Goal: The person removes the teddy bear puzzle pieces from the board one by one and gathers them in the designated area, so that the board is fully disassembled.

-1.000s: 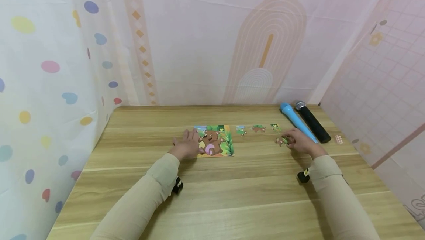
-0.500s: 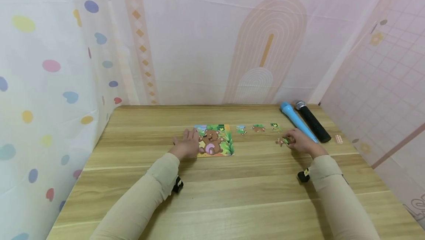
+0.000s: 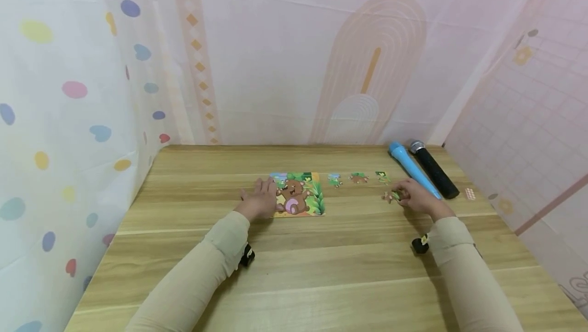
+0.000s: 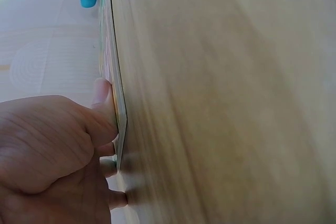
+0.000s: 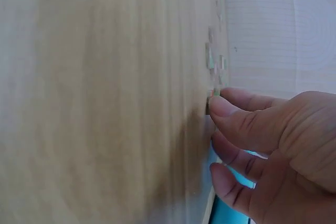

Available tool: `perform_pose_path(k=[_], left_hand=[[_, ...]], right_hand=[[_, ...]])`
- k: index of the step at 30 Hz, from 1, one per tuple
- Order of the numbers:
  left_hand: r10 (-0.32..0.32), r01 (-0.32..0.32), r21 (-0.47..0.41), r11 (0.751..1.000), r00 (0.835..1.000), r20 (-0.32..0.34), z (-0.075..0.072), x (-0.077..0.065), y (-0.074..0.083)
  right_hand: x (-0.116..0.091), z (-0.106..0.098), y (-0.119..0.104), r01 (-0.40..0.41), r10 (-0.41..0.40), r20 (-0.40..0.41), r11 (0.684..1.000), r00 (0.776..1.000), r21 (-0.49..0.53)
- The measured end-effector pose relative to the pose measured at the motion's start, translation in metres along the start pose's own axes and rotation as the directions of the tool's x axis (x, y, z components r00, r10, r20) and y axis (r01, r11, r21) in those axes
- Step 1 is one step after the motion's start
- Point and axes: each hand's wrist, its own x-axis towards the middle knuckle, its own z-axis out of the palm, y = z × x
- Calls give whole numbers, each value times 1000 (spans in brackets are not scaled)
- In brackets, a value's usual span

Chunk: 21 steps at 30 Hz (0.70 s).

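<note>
Stillness since a moment ago, so likely no progress: our left hand (image 3: 260, 199) rests ungripping on the bear board (image 3: 300, 196); our right hand (image 3: 417, 197) pinches a puzzle piece (image 3: 389, 196) at its three o'clock.

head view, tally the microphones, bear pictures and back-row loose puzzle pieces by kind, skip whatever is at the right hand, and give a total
Microphones: 2, the blue microphone and the black microphone
Bear pictures: 1, the bear picture at the left hand
Back-row puzzle pieces: 3, the left piece, the middle piece and the right piece
Total: 6
</note>
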Motion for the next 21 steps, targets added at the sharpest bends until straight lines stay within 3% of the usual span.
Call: perform_pose_path(k=[4,11,21], left_hand=[[-14,14,20,1000,1000,18,1,2,1],[5,-5,-5,1000,1000,-21,1,-2,1],[1,-1,-9,1000,1000,-22,5,3,-1]], right_hand=[[-1,-2,-3,-38,38,-30,999,999,10],[14,4,-26,-10,6,-124,999,992,-33],[60,44,-88,95,-93,-34,993,995,66]])
